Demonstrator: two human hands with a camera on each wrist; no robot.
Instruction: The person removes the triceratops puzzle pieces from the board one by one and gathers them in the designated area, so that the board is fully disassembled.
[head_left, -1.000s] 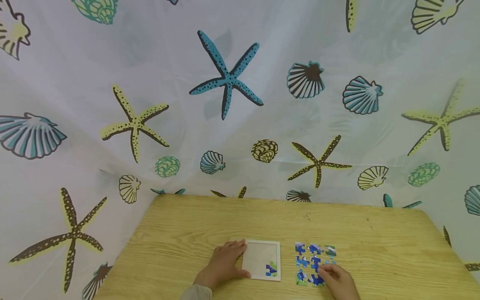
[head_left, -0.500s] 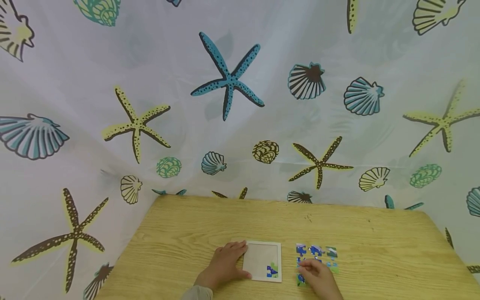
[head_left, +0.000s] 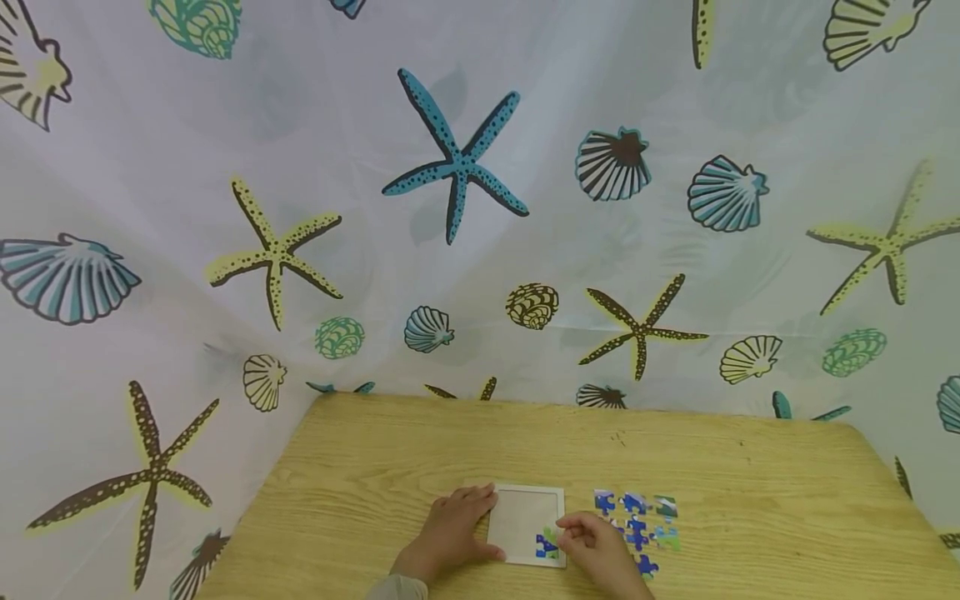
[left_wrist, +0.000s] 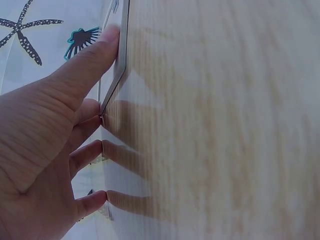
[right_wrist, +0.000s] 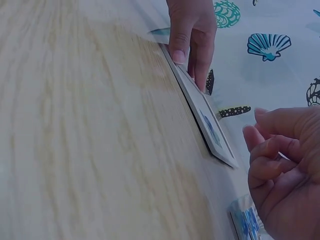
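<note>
A small white-rimmed puzzle tray (head_left: 527,487) lies on the wooden table. One purple and green jigsaw piece (head_left: 545,546) sits in its lower right corner. My left hand (head_left: 453,533) steadies the tray from the left, fingers spread on the table and rim. In the left wrist view the left thumb (left_wrist: 97,57) lies against the tray's edge. My right hand (head_left: 596,550) is at the tray's right rim, fingertips beside the seated piece. Seen from the right wrist, its fingers (right_wrist: 272,150) are curled with thumb close to index finger; I cannot tell whether a piece is between them.
Loose blue and green jigsaw pieces (head_left: 636,533) lie in rows right of the tray, partly hidden behind the right hand. Beyond the wooden table (head_left: 420,433) hangs a white cloth (head_left: 555,250) printed with starfish and shells.
My right hand has moved left from over the loose pieces to the tray's right rim, uncovering the middle pieces. The left hand keeps its place at the tray.
</note>
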